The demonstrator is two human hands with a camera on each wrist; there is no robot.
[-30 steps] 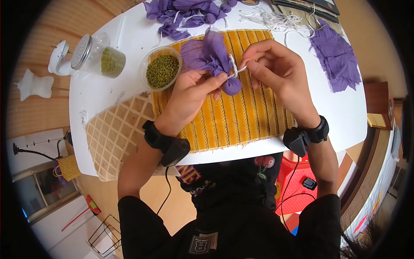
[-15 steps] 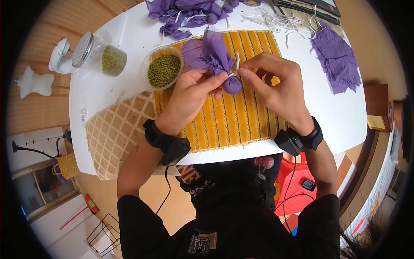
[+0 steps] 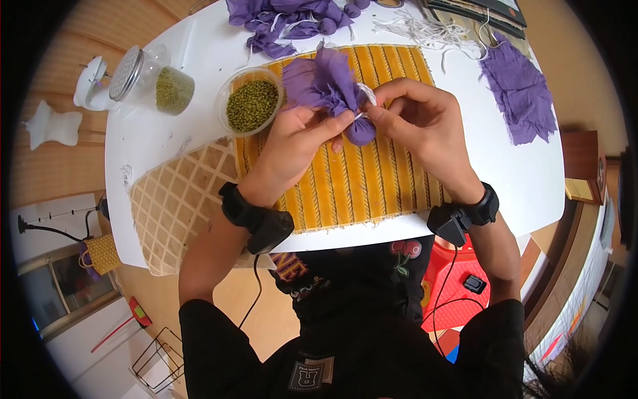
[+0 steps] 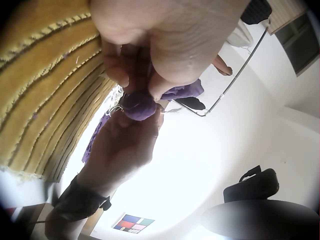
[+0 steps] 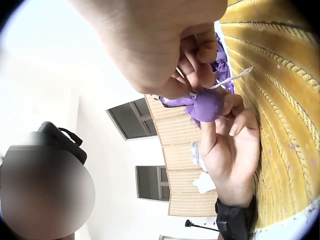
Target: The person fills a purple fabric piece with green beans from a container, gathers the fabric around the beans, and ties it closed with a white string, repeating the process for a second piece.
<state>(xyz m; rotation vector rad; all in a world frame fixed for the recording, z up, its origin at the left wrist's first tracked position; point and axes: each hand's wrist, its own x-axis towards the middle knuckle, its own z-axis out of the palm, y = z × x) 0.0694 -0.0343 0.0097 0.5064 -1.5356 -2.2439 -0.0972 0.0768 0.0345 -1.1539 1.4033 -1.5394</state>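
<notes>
A purple cloth bundle [image 3: 361,133], with a round ball at its lower end and loose cloth fanning out above, is held over the yellow striped mat [image 3: 339,193]. My left hand [image 3: 286,143] pinches its neck between thumb and fingers. White string [image 3: 366,95] circles that neck. My right hand [image 3: 428,126] pinches the string between thumb and forefinger, close beside the ball. From the right wrist view, a string end [image 5: 235,78] sticks out past the ball [image 5: 207,105]. The knot itself is mostly hidden by fingertips.
Left of the bundle stands a clear tub of green beans [image 3: 252,106], with a lidded jar [image 3: 175,90] beyond. Purple bundles [image 3: 292,20] and loose white strings [image 3: 432,33] lie at the back. A flat purple cloth [image 3: 518,90] is at the right, a beige lattice cloth [image 3: 179,206] at the left.
My right hand, which held the string out to the right, has come in close to the bundle's neck and now pinches the string there. The left hand keeps its pinch almost unmoved.
</notes>
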